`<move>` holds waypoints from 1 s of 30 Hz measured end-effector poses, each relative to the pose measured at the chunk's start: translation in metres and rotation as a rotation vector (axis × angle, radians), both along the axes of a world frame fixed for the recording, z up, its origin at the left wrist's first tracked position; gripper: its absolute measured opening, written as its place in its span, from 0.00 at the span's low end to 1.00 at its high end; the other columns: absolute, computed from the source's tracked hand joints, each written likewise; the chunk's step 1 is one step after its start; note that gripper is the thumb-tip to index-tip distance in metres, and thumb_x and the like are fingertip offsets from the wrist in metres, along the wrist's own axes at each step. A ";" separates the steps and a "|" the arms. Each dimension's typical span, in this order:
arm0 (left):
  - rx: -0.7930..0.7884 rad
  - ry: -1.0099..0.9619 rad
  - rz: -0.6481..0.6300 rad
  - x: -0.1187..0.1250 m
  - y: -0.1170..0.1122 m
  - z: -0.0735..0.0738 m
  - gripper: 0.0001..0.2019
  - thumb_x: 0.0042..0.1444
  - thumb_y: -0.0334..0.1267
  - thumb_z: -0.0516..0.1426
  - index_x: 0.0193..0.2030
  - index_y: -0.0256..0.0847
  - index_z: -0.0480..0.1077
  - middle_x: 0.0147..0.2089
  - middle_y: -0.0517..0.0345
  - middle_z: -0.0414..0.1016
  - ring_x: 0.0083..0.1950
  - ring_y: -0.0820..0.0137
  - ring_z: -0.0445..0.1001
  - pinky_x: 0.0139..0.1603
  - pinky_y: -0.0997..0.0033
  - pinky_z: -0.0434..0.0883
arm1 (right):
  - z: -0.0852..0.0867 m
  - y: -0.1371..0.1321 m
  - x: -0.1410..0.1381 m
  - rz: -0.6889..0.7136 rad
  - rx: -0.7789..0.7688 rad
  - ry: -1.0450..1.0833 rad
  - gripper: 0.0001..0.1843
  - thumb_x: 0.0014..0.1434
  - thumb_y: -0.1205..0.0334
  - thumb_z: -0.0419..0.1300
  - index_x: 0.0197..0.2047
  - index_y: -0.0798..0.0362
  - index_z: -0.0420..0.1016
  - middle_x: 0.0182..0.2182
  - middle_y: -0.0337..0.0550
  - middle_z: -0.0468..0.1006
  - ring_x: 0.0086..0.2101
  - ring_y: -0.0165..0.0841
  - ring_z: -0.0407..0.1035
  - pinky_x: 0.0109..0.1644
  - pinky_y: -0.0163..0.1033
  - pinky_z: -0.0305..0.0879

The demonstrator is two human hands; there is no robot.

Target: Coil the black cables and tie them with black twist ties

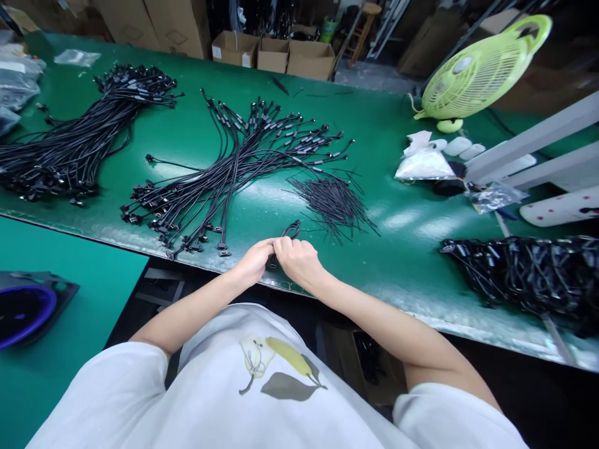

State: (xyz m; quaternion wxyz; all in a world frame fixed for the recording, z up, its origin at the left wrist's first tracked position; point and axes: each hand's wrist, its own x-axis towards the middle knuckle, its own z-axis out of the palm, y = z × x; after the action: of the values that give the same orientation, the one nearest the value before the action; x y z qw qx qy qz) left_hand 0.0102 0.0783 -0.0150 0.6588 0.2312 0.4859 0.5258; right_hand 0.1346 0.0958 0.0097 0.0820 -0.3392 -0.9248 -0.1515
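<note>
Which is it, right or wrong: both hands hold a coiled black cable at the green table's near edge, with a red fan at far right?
Wrong on one count: the head view shows the fan is light green, not red. Otherwise yes: the left hand and right hand hold the coiled black cable at the near edge of the green table.

Left hand (253, 262) tight against right hand (300, 260)

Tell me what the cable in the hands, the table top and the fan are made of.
Cable: black, matte rubbery or plastic jacket, bending in a loop. Table top: green mat, probably rubber or vinyl; soft glare. Fan: lime-green, likely moulded plastic grille, smooth.
</note>
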 end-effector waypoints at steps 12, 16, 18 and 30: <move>0.472 0.603 0.111 -0.008 -0.004 0.023 0.16 0.48 0.26 0.55 0.40 0.46 0.77 0.53 0.54 0.68 0.59 0.62 0.61 0.63 0.62 0.54 | -0.005 0.022 0.013 -0.128 -1.043 0.915 0.14 0.63 0.53 0.50 0.31 0.53 0.68 0.25 0.36 0.69 0.25 0.29 0.60 0.29 0.33 0.52; 0.624 0.767 -0.091 -0.020 -0.018 0.035 0.12 0.49 0.26 0.56 0.28 0.48 0.78 0.49 0.53 0.72 0.58 0.57 0.59 0.64 0.56 0.51 | -0.007 0.016 0.022 -0.095 -1.152 1.051 0.18 0.63 0.48 0.50 0.28 0.52 0.64 0.21 0.33 0.62 0.23 0.28 0.55 0.28 0.33 0.52; 0.594 0.701 -0.235 -0.019 -0.024 0.032 0.09 0.48 0.28 0.59 0.26 0.47 0.78 0.44 0.52 0.74 0.53 0.58 0.62 0.62 0.57 0.53 | 0.001 0.014 0.029 -0.122 -0.882 0.976 0.17 0.65 0.52 0.48 0.28 0.52 0.65 0.23 0.36 0.65 0.25 0.29 0.58 0.31 0.34 0.53; 0.340 0.281 -0.288 -0.035 -0.025 0.032 0.23 0.59 0.53 0.53 0.28 0.37 0.79 0.30 0.53 0.70 0.32 0.71 0.64 0.35 0.72 0.64 | -0.006 -0.011 0.025 0.203 0.024 0.259 0.15 0.65 0.71 0.45 0.29 0.53 0.68 0.22 0.40 0.65 0.24 0.32 0.52 0.32 0.41 0.43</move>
State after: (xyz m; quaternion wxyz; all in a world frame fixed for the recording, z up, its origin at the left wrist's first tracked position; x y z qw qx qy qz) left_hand -0.0250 0.0534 0.0172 0.6048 0.4760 0.4394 0.4632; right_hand 0.1592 0.0845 0.0041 0.2195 -0.2599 -0.9341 -0.1084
